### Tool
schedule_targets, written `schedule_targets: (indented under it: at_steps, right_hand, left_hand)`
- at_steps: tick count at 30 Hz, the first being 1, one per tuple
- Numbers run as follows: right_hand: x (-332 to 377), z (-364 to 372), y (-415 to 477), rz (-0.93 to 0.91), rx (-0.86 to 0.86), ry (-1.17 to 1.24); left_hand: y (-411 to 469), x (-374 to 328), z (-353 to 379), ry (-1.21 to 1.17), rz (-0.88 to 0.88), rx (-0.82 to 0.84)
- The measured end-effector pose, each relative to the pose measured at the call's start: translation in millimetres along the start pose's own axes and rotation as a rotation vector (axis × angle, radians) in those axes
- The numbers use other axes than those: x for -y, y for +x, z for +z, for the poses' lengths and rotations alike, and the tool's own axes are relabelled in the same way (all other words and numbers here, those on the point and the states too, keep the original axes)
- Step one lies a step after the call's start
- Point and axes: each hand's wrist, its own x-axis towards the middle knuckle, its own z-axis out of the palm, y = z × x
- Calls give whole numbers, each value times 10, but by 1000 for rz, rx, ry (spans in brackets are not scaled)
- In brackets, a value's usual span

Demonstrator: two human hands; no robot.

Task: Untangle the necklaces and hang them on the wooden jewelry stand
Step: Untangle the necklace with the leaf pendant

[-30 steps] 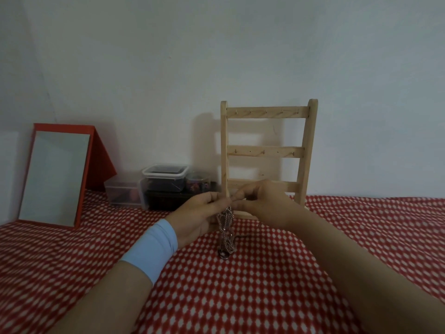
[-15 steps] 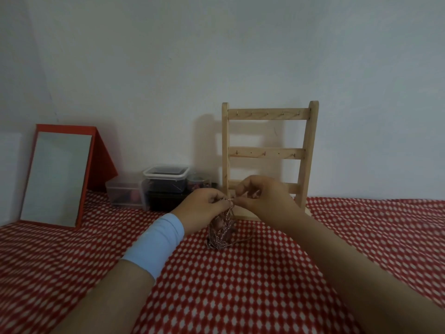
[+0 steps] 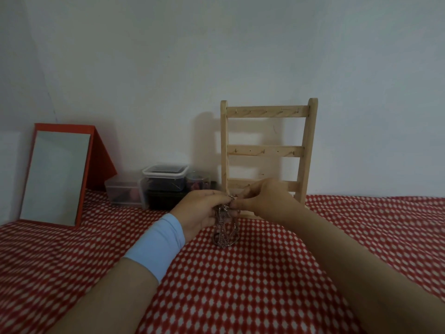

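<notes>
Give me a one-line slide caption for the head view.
Left hand and right hand pinch the tangled necklaces before the wooden jewelry stand on red checked cloth.

Both forearms reach forward from the lower corners and converge at mid-frame, the left forearm [image 3: 101,292] wearing a pale blue wristband [image 3: 156,247] just behind the left hand [image 3: 199,213]. The left hand is turned palm inward with its fingers [image 3: 214,195] curled round the top of a bunch of necklaces [image 3: 225,233], which hangs below it. The right hand [image 3: 265,198] meets it fingertip to fingertip, back of the hand upward, its thumb and fingers [image 3: 243,202] pinching the same bunch at the top.
</notes>
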Motion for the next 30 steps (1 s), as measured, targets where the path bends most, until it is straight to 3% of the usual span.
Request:
schedule_targets:
  at_steps: [3, 5, 9, 13, 15, 18, 20, 25, 28, 30]
  right_hand:
    - [-35, -5, -7, -52, 59, -103]
    - [-56, -9, -8, -51, 119, -36]
    - [-73, -37, 54, 48, 213, 434]
    - [-82, -89, 49, -36, 309, 857]
    - [-70, -117, 18, -16, 348, 725]
    - [-70, -193, 12, 108, 456, 98]
    - [-62, -199, 3, 99, 451, -61]
    - [-67, -173, 25, -4, 141, 544]
    - [-49, -145, 19, 38, 133, 1113]
    - [-50, -113, -2, 60, 114, 1263]
  left_hand:
    - [3, -10, -18, 29, -37, -13]
    - [28, -20, -40, 30, -74, -74]
    - [114, 31, -149, 301, -39, -238]
    - [83, 53, -155, 555, -8, -188]
    - [74, 48, -128, 676, 33, -178]
    - [97, 68, -158, 769, 131, -238]
    - [107, 79, -195, 808, 157, -246]
    - [111, 159, -297, 769, 69, -261]
    - [113, 189, -315, 638, 10, -255]
    - [117, 184, -305, 616, 59, -272]
